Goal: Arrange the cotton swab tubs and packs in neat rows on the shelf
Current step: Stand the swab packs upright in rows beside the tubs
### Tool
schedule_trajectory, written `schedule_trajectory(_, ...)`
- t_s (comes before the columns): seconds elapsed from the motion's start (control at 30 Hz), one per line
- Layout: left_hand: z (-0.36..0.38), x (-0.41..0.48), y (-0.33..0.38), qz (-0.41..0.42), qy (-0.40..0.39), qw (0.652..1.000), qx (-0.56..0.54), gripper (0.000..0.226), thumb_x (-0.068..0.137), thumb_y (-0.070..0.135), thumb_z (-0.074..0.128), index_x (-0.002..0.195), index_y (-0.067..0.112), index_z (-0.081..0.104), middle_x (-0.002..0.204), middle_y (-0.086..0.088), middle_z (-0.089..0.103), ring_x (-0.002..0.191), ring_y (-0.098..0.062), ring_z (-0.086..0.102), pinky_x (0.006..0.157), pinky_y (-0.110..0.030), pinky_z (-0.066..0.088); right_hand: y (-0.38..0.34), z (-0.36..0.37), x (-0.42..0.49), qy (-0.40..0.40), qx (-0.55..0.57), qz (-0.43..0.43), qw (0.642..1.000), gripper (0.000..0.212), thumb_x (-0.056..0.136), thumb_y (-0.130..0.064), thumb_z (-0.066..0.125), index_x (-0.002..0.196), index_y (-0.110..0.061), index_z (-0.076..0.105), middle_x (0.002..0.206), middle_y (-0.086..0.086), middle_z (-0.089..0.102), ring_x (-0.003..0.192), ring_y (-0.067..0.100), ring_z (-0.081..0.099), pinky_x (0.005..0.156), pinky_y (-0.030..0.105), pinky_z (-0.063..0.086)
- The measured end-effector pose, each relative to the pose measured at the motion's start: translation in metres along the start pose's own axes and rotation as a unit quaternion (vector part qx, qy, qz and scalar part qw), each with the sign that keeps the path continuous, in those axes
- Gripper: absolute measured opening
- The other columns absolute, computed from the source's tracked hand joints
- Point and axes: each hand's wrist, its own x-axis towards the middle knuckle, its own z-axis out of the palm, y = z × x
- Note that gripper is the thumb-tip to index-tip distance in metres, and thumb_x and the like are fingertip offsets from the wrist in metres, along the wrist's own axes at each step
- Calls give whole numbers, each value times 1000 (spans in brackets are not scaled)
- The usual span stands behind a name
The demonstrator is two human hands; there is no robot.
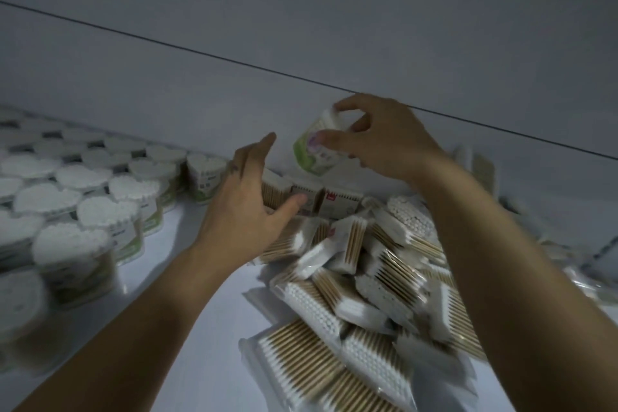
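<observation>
1. Near right, the pile of packs (368, 278) lies heaped on the shelf (200, 294); a forearm brushing it could scatter packs.
2. Midway, the left hand (247, 207) hovers spread, holding nothing.
3. Far, the right hand (378, 140) pinches a tub (311, 147) aloft by the fingertips, so it could slip. The tub's long axis tilts, top pointing up and far.

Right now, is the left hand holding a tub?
No: the left hand has straight fingers and holds nothing, while the right hand grips the lifted tub.
</observation>
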Motion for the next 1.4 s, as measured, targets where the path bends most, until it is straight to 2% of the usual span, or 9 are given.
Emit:
schedule_trajectory(0.2, -10, 3, 2, -28, 46, 998, -21, 54, 80, 29, 73, 130, 20, 54, 120, -4, 59, 108, -19, 57, 88, -43, 52, -18, 24, -5, -44, 15, -29, 999, 57, 75, -54, 73, 125, -34, 55, 107, -11, 57, 89, 6, 57, 65, 17, 43)
schedule_trajectory(0.43, -36, -15, 10, -77, 49, 989, 114, 48, 88, 27, 63, 132, 16, 47, 123, -8, 56, 115, -25, 51, 89, -36, 42, -41, 43, 14, -66, -33, -83, 994, 60, 78, -35, 75, 132, -24, 51, 125, -5, 56, 100, 11, 52, 79, 22, 38)
schedule_trajectory(0.5, -40, -30, 5, -112, -2, 973, 203, 43, 93, 32, 55, 131, 15, 44, 126, -8, 52, 118, -25, 47, 89, -34, 41, -52, 58, 22, -92, -54, -90, 990, 63, 78, -36, 76, 133, -20, 47, 126, -1, 55, 103, 15, 52, 81, 27, 43)
schedule_trajectory(0.6, -41, -52, -2, -181, -144, 908, 350, 38, 96, 37, 43, 127, 14, 46, 127, -9, 52, 119, -27, 45, 94, -37, 40, -67, 90, 28, -142, -85, -108, 980, 66, 77, -37, 77, 131, -17, 45, 126, 3, 54, 107, 22, 54, 85, 32, 47)
schedule_trajectory(0.67, -38, -60, -4, -181, -191, 883, 388, 40, 98, 38, 41, 127, 12, 48, 127, -10, 52, 120, -28, 45, 97, -39, 37, -72, 113, 29, -168, -94, -114, 975, 63, 76, -37, 77, 129, -17, 48, 126, 4, 54, 107, 22, 54, 87, 33, 48)
schedule_trajectory(0.87, -42, -57, -11, -183, -161, 899, 363, 28, 97, 33, 43, 113, 14, 55, 119, -9, 58, 114, -26, 49, 94, -37, 38, -74, 150, 38, -173, -128, -120, 969, 54, 79, -34, 75, 125, -16, 54, 129, 7, 49, 112, 24, 52, 86, 28, 42)
schedule_trajectory(1.07, -34, -54, -9, -177, -178, 891, 379, 28, 95, 33, 45, 114, 14, 53, 120, -10, 57, 116, -29, 46, 97, -39, 34, -63, 165, 40, -146, -116, -111, 976, 40, 77, -36, 76, 107, -17, 57, 117, 4, 46, 98, 20, 49, 73, 27, 35)
schedule_trajectory(1.2, -32, -52, -13, -179, -176, 895, 368, 29, 94, 36, 46, 115, 16, 52, 120, -9, 57, 115, -28, 46, 96, -38, 34, -57, 171, 43, -138, -100, -110, 979, 42, 75, -40, 77, 104, -20, 54, 109, 0, 45, 89, 16, 45, 68, 30, 34)
schedule_trajectory(1.4, -32, -53, -14, -177, -183, 901, 352, 32, 94, 39, 48, 116, 16, 51, 124, -10, 55, 117, -29, 46, 96, -39, 36, -58, 171, 42, -147, -99, -98, 979, 48, 72, -46, 79, 105, -22, 53, 106, -3, 43, 99, 19, 49, 73, 31, 39)
